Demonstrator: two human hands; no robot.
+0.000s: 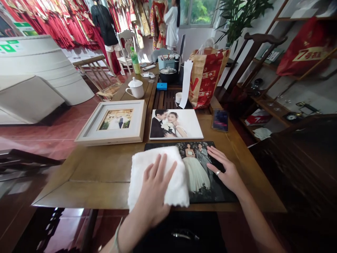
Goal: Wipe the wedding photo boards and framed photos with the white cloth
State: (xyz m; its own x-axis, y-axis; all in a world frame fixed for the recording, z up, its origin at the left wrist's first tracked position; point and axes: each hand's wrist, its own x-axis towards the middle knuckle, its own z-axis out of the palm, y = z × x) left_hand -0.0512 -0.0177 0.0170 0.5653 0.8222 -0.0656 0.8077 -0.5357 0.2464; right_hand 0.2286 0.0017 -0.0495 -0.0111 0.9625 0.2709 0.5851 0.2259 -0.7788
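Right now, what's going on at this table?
A person presses the left hand flat on a folded white towel that lies over the left part of a dark wedding photo panel at the near edge of the wooden table. The right hand rests flat, fingers spread, on the panel's right side. Behind it lie a lighter wedding print and a framed photo, untouched. Further back stand a lidded white cup and a red shopping bag.

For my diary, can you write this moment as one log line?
left hand: flat on white towel | right hand: flat on dark wedding photo | towel: on photo
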